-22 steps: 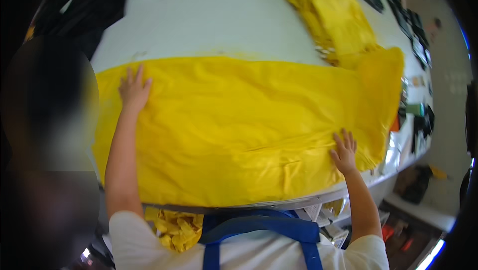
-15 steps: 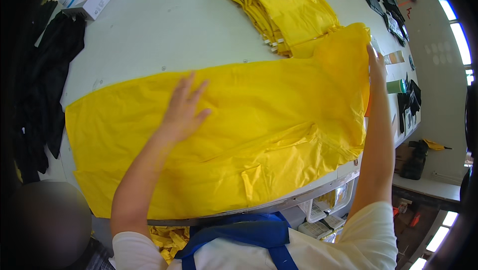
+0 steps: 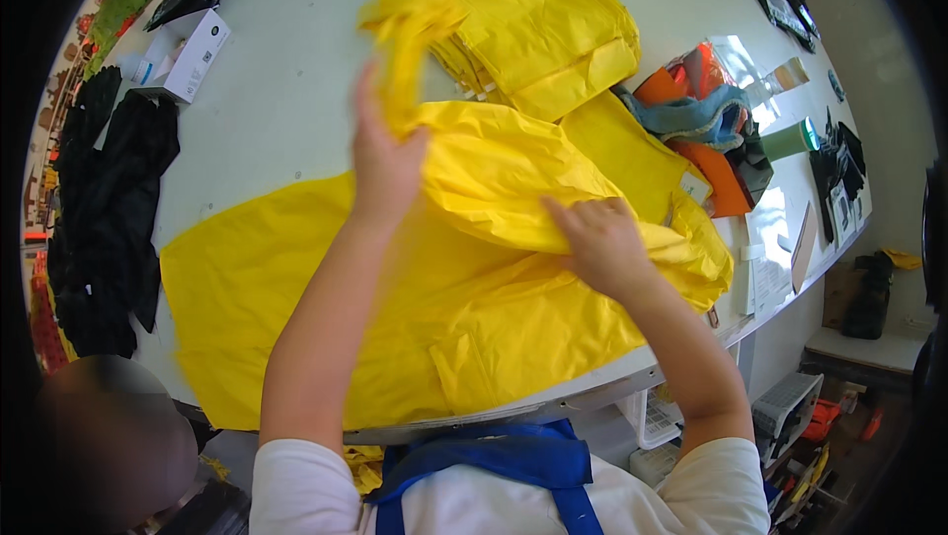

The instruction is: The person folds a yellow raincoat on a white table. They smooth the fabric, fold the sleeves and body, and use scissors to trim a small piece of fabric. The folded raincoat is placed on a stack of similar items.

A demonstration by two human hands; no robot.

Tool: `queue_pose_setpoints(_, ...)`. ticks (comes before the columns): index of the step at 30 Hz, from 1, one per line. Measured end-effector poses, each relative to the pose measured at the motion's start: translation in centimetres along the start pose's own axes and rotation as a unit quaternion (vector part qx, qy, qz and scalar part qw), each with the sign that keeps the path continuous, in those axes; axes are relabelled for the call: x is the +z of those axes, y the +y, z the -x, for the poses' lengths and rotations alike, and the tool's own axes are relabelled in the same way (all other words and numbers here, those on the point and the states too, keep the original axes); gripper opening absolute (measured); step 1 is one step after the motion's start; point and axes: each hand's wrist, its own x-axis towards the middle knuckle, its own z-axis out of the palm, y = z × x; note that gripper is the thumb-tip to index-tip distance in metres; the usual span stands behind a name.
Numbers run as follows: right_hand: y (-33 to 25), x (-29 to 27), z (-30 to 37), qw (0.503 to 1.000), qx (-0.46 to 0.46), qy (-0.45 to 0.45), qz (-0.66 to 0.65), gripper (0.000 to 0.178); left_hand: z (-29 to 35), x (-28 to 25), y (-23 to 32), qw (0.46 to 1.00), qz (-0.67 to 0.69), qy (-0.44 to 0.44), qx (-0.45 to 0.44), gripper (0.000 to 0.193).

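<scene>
A large yellow garment [image 3: 286,278] of smooth, slightly shiny cloth, much like a raincoat, is spread across the table, with a flap near its front edge. My left hand [image 3: 387,160] grips part of it and holds a bunched end up off the table; motion blurs both hand and cloth. To the right, my right hand [image 3: 604,247] is closed on a raised fold of the same garment, its thumb toward the left. Beyond my hands lies a stack of folded yellow garments [image 3: 548,22], partly behind the lifted cloth.
The white table [image 3: 276,91] carries black clothing [image 3: 114,229] and an open white box [image 3: 188,61] on the left. At right are orange items [image 3: 706,165], a blue cloth strip [image 3: 696,115] and a green cylinder [image 3: 785,140]. A blurred round shape [image 3: 118,446] is at lower left.
My right hand has come left from the garment's far right end onto its middle. My left hand has risen from lying open and now lifts cloth, folding the right part leftward and uncovering orange items.
</scene>
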Motion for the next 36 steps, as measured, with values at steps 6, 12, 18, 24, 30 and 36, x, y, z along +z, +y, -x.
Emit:
queue_pose_setpoints(6,7.6,1.4,9.3,0.997,0.044,0.042,0.036,0.025,12.4,-10.7,-1.5,0.839,-0.306,-0.277,-0.355,0.045)
queue_pose_setpoints(12,7.3,0.6,9.6,0.998,0.007,0.067,-0.019,0.021,5.4,1.3,1.2,0.930,-0.258,-0.263,-0.015,0.034)
queue_pose_setpoints(18,12.0,0.9,12.4,0.994,0.049,0.089,0.045,0.015,-0.7,10.4,-3.7,0.932,-0.119,-0.307,-0.154,0.031)
queue_pose_setpoints(24,15.2,5.0,10.0,0.991,0.044,-0.031,0.121,0.009,-4.6,12.3,-8.8,0.916,-0.269,-0.283,-0.097,0.036)
queue_pose_setpoints(30,6.0,-1.2,2.0,0.983,0.121,-0.024,-0.137,0.042,-0.3,4.1,-6.1,0.945,-0.290,-0.147,0.049,0.033)
queue_pose_setpoints(36,-1.9,3.1,-3.8,0.988,0.057,-0.100,-0.100,0.050,12.5,-22.4,-8.7,0.858,-0.454,0.185,-0.152,0.042)
